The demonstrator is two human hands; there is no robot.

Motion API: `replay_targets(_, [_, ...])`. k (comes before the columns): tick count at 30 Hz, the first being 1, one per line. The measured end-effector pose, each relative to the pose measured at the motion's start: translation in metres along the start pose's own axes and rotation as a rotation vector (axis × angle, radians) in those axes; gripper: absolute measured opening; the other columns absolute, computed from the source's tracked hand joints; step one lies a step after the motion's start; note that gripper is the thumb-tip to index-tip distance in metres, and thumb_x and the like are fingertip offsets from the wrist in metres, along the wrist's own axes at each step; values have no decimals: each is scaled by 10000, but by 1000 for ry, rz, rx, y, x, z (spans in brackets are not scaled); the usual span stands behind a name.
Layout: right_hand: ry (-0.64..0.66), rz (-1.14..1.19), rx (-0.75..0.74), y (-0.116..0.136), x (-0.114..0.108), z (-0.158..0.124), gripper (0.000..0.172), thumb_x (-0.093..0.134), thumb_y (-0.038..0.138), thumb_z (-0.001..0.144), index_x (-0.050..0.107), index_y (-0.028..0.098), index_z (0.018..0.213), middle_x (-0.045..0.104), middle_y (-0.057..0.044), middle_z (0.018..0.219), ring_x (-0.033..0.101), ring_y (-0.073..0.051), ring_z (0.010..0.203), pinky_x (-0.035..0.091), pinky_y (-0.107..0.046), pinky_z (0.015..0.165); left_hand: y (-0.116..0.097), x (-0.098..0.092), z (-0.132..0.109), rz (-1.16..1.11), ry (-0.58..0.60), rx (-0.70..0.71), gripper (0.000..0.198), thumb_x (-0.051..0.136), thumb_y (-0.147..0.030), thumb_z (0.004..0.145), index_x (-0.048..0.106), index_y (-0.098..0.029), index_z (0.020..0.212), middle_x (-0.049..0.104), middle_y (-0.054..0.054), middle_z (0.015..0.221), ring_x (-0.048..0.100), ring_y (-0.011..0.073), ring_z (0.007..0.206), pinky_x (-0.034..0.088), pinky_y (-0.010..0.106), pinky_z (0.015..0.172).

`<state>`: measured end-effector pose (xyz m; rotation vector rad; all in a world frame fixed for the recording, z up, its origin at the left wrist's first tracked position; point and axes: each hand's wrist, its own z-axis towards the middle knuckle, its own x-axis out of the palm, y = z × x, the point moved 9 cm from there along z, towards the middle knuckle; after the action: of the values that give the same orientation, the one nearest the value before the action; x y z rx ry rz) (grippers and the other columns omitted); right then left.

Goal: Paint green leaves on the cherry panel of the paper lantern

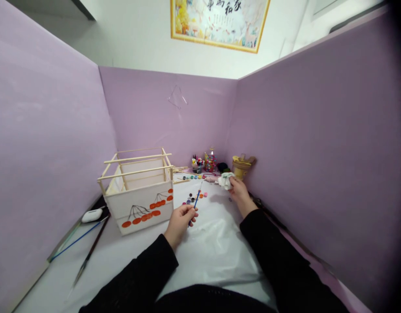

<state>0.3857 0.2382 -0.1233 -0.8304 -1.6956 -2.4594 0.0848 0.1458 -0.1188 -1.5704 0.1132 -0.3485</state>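
In my left hand [181, 221] is a thin blue paintbrush [197, 196], pinched between thumb and fingers with its tip pointing up and away. My right hand [240, 194] grips a crumpled white tissue [225, 180] with dark smudges on it, held above the table to the right. Left of my hands stands a box-shaped frame of wooden sticks with white panels [141, 195]. Its near panel bears painted orange-red fruits on dark stems. Small paint pots [191, 198] in several colours sit just beyond my left hand.
At the left lie a white case [92, 215], a blue brush [77, 239] and a dark-handled brush [92, 248]. Wooden sticks [180, 170], a container of small colourful items [197, 164], a jar of bright beads [210, 162] and a yellow pot [241, 167] stand farther back. Purple partitions [174, 117] enclose the table.
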Motion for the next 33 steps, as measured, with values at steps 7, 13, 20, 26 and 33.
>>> replay_targets(7, [90, 19, 79, 20, 27, -26, 683, 394, 801, 731, 668, 212, 940, 692, -99, 995, 649, -236, 948, 543, -386, 761, 4, -1, 0, -60, -31, -47, 346, 696, -401, 628, 654, -122, 827, 615, 29, 692, 503, 87, 537, 354, 205, 481])
replay_targets(13, [450, 77, 137, 46, 70, -59, 1085, 19, 937, 620, 608, 247, 1215, 502, -105, 1387, 491, -295, 1250, 444, -466, 961, 6, 0, -2, -111, -33, -81, 353, 704, -412, 632, 651, -124, 830, 602, 22, 696, 492, 78, 543, 344, 203, 496])
replay_targets(20, [411, -725, -201, -4, 72, -39, 733, 427, 842, 687, 704, 256, 1029, 640, -85, 1197, 439, -290, 1279, 262, -472, 1109, 12, 1, -1, -171, -30, -117, 347, 722, -411, 635, 640, -134, 826, 592, 12, 701, 489, 68, 536, 340, 196, 488])
replay_targets(26, [267, -1019, -226, -9, 63, -38, 431, 677, 449, 736, 656, 215, 1098, 643, -123, 1147, 411, -325, 1267, 131, -561, 1118, 23, 12, -8, -175, 35, -255, 250, 723, -270, 656, 607, -134, 831, 616, 22, 714, 558, 83, 557, 427, 214, 553])
replay_targets(33, [702, -941, -612, 35, 126, -116, 457, 539, 227, 826, 571, 286, 1278, 674, -60, 870, 581, -203, 819, 447, -389, 856, 26, 20, -12, -197, 56, -223, 329, 684, -226, 653, 408, -206, 830, 660, 18, 740, 578, 96, 544, 415, 205, 524])
